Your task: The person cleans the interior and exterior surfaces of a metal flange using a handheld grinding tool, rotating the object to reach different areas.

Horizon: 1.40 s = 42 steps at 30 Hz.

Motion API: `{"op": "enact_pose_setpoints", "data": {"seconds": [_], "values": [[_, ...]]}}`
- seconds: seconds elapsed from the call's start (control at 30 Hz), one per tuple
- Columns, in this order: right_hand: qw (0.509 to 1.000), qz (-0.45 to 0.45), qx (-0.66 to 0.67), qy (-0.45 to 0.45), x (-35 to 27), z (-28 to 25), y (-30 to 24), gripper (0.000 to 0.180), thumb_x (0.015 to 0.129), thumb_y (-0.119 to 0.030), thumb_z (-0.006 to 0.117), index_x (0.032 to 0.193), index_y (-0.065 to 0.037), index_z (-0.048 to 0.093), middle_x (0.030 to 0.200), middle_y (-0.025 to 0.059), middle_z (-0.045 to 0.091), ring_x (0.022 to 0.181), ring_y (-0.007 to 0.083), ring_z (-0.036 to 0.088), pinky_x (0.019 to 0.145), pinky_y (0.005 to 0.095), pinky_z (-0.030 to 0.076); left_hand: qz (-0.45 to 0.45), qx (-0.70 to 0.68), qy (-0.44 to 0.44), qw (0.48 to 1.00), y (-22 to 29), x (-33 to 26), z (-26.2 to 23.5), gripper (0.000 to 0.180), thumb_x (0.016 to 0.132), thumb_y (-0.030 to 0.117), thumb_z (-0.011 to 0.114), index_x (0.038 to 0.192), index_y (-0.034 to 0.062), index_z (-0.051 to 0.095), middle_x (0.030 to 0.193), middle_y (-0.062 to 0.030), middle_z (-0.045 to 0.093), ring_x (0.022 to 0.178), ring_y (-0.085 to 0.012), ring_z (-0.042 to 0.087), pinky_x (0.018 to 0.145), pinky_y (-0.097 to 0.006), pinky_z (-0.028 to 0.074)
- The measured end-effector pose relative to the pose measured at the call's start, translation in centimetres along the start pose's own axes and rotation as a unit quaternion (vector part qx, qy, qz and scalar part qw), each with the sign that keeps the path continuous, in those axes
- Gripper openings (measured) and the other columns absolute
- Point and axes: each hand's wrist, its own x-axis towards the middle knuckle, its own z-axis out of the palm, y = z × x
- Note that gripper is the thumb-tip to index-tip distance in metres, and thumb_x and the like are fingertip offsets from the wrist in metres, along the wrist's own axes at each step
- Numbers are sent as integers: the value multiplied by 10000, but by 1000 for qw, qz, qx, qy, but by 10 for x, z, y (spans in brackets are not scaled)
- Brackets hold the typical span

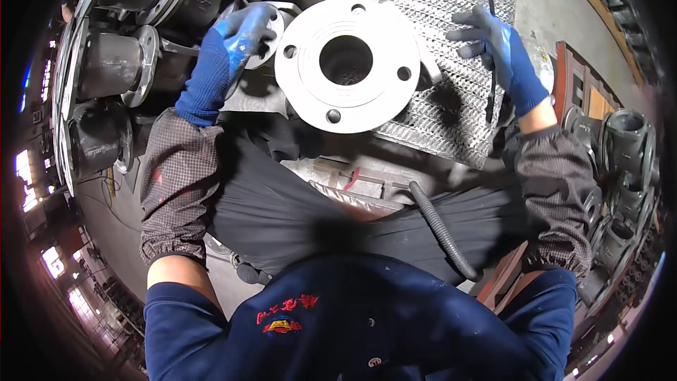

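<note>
Head view. Stack of grey castings (109,67): left of pale flanged casting (384,81). Textured plate (423,0): mostly right of casting. Pale flanged casting: between hands, bore facing camera. Left gloved hand (243,32): beside casting's left edge, fingers loosely spread; contact cannot be told. Right gloved hand (490,42): right of casting, apart from it, fingers spread. Dark rod (491,88): right of casting, passing right hand; contact unclear. Advisable: support opposite rims evenly, keep fingertips out of bolt holes (403,73); casting probably heavy.

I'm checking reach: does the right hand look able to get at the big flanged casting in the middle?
Likely yes: the right hand is open beside the flanged casting, with only the textured sheet showing between them.
</note>
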Motion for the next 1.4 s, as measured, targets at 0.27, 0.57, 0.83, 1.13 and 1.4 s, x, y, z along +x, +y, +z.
{"op": "enact_pose_setpoints", "data": {"seconds": [0.27, 0.57, 0.83, 1.13, 1.4], "values": [[997, -44, 56, 35, -50, 21, 20, 393, 928, -351, 425, 1064, -25, 599, 872, 75, 666, 634, 104, 602, 514, 184, 400, -61, -69, -91, 992, 28, -3, 64, 446, 911, 366, 507, 1097, -36, 554, 924, -95, 633, 777, -117, 617, 698, -239, 497], [994, 35, 20, 103, -51, 8, 31, 294, 902, -235, 504, 1086, -30, 606, 919, 20, 627, 825, 73, 581, 677, 209, 470, 61, 160, -124, 977, 97, -23, 135, 369, 799, 315, 667, 961, -14, 627, 693, -100, 616, 644, -131, 597, 577, -260, 476], [981, -144, -110, 75, -60, -1, 47, 307, 863, -37, 419, 1135, 38, 541, 849, 46, 608, 663, 89, 542, 602, 225, 459, 109, 146, -186, 965, 103, -23, 152, 408, 798, 304, 647, 1029, -31, 613, 793, -159, 634, 703, -151, 618, 624, -289, 488], [853, -369, -342, 142, -99, -24, 14, 315, 826, 100, 439, 1119, 42, 538, 995, 122, 615, 615, 96, 511, 455, 191, 366, 44, -18, -220, 974, 53, -12, 127, 506, 833, 244, 620, 1167, -115, 494, 817, -98, 623, 732, -113, 580, 642, -238, 477], [973, -169, -96, 127, -119, 13, -36, 239, 859, -148, 553, 1003, 25, 633, 784, 65, 624, 714, 112, 575, 636, 230, 451, 12, -98, -239, 966, -16, 4, 126, 451, 925, 161, 480, 1296, -74, 377, 1026, -91, 605, 915, -118, 561, 759, -230, 482]]}}
